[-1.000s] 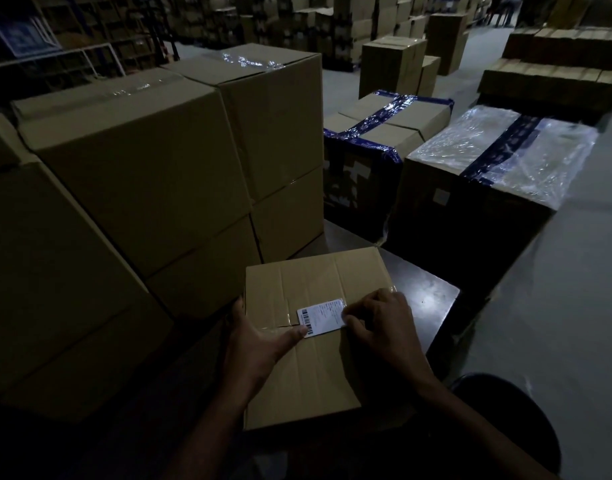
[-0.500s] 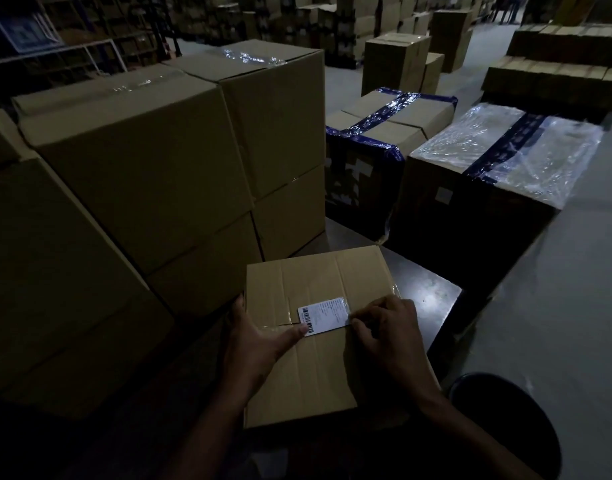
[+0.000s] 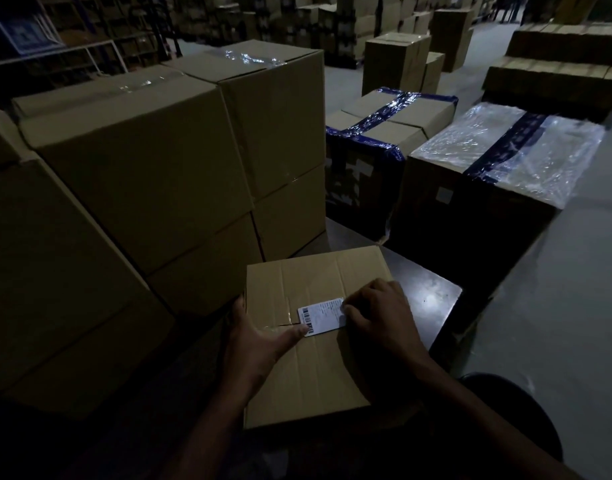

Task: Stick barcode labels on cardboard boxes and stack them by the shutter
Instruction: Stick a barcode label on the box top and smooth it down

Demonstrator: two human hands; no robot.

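A small cardboard box (image 3: 311, 344) lay flat-topped on a dark table (image 3: 432, 299), nearest the camera. The left hand (image 3: 259, 344) rested over the box's left edge, its thumb stretched out flat with the tip touching the barcode end of a white barcode label (image 3: 321, 316); that grip was apart, fingers straight rather than curled. The right hand (image 3: 380, 317) lay on the box top at the label's right end, its fingers bent down with the tips pressing there; whether they pinched the label's edge or only pushed on it could not be told in the dim light. The label sat across the box's centre seam, slightly tilted.

To the left and behind stood tall stacked brown cartons (image 3: 152, 174), close against the small box. Beyond the table were a carton bound in blue tape (image 3: 391, 119) and, just beside it on the right, a plastic-wrapped carton (image 3: 509, 147). Farther off, more cartons (image 3: 398, 60) stood on the grey floor (image 3: 574, 271).
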